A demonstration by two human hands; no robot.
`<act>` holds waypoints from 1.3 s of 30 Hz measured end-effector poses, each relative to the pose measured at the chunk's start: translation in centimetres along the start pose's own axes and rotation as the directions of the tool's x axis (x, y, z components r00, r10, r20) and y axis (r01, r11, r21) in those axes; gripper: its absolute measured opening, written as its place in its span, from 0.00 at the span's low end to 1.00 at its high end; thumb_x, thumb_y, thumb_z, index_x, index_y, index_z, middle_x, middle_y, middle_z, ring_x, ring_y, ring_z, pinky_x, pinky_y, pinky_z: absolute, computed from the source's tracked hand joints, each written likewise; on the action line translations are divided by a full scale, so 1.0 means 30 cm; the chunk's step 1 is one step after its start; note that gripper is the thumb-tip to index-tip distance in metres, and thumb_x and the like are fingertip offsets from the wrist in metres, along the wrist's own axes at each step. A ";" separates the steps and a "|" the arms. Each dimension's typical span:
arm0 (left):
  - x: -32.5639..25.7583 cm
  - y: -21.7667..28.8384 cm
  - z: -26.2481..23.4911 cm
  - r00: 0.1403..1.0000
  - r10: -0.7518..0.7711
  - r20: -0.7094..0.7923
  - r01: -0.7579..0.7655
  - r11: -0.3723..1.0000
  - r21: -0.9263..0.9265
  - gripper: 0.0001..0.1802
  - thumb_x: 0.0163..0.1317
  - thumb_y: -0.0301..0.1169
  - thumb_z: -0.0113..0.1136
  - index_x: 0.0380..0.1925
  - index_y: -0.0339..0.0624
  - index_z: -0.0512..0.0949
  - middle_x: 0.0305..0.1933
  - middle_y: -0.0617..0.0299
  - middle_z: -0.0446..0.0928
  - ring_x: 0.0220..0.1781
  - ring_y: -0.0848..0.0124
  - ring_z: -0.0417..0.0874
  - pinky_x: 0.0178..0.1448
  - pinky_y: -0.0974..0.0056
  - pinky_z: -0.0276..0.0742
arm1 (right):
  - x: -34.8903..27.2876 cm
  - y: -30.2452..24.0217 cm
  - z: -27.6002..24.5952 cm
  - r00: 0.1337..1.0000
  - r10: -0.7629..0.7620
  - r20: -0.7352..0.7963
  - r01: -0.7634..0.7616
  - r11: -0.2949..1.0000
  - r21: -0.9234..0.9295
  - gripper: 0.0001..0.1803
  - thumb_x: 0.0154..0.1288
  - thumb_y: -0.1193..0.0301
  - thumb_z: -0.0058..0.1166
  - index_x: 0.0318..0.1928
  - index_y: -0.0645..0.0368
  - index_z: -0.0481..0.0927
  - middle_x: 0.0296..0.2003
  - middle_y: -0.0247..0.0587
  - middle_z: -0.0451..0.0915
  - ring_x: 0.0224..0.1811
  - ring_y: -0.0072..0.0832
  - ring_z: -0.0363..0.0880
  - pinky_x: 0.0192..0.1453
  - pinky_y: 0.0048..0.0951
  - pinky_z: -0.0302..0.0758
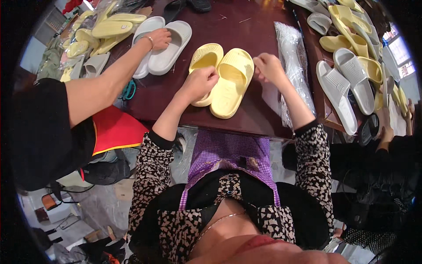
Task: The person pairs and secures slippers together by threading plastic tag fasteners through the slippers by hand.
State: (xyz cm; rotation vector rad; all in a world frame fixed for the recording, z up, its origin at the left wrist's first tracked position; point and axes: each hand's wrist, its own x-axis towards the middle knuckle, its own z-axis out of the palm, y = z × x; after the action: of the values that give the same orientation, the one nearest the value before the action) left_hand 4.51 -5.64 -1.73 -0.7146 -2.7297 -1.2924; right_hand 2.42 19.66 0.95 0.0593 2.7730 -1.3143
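Observation:
A pair of pale yellow slide slippers point(230, 87) lies side by side on the dark red table in front of me, toes away. My left hand point(201, 83) is closed, fingers curled, over the left yellow slipper point(205, 56) and the gap between the pair. Just off the outer edge of the right slipper, my right hand point(269, 68) is raised with its fingers pinched together. Anything held in either hand is too thin or too hidden to make out.
To the right lies a bundle of thin clear strands point(289, 61) in plastic. At left, a co-worker's hand point(158, 38) rests on grey slippers point(175, 53); teal-handled scissors point(128, 90) lie near that arm. Yellow and grey slippers point(347, 83) pile up along both sides.

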 end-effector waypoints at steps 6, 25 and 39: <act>0.057 -0.040 0.023 0.995 0.092 -0.044 -0.091 0.996 0.011 0.07 0.57 0.27 0.53 0.28 0.32 0.73 0.27 0.51 0.74 0.30 0.64 0.76 0.37 0.62 0.71 | 0.283 0.082 0.068 0.992 -0.112 -0.055 0.086 0.934 -0.347 0.21 0.57 0.57 0.52 0.30 0.65 0.82 0.26 0.51 0.81 0.25 0.39 0.81 0.32 0.36 0.77; -0.039 0.036 0.097 0.937 0.347 -0.032 -0.343 0.936 0.082 0.05 0.56 0.26 0.52 0.26 0.34 0.71 0.31 0.52 0.71 0.38 0.55 0.73 0.45 0.57 0.69 | 0.305 0.026 0.114 0.942 -0.314 -0.118 0.327 0.939 0.106 0.08 0.55 0.71 0.55 0.27 0.63 0.78 0.20 0.38 0.77 0.22 0.23 0.74 0.26 0.26 0.69; -0.094 0.092 0.129 0.920 0.391 -0.023 -0.382 0.908 0.173 0.06 0.56 0.27 0.53 0.28 0.36 0.70 0.31 0.52 0.69 0.39 0.55 0.71 0.47 0.56 0.67 | 0.276 -0.064 0.223 0.937 -0.219 0.274 0.191 0.973 0.127 0.08 0.56 0.72 0.52 0.30 0.66 0.78 0.22 0.39 0.80 0.23 0.25 0.76 0.30 0.26 0.73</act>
State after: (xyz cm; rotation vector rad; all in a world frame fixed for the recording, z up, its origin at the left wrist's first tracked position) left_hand 8.80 -2.37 -2.89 -1.1101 -2.4391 -0.9698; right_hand -5.63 13.30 -2.46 -0.3949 2.5216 -1.3773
